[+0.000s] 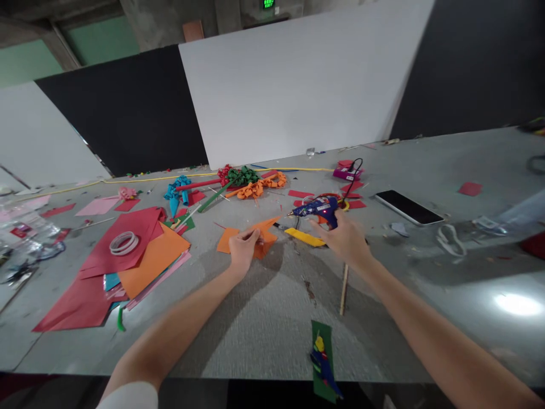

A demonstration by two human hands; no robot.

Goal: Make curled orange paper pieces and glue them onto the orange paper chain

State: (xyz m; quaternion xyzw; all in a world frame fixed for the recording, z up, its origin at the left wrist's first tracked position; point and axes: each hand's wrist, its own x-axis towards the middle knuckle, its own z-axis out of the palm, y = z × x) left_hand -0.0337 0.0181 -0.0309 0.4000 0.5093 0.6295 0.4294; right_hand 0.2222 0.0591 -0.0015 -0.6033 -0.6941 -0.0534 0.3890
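My left hand (243, 250) pinches a piece of orange paper (268, 233) above the table. Its fingertips are pressed together on the folded part, and another flat stretch of orange paper (223, 241) shows to the left of the hand. In my right hand (344, 236) is a blue hot glue gun (317, 207), its nozzle pointing left toward the orange paper, a short gap away. A small red light glows on the gun's body. Below the gun lies a yellow utility knife (304, 237). Part of the gun's handle is hidden by my fingers.
Red sheets (114, 227) with a tape roll (124, 243) lie left. Curled paper flowers (242, 179) sit behind. A phone (409, 207) is at right, a thin stick (344, 289) nearer. A green strip (323, 358) lies at the front edge (204, 376).
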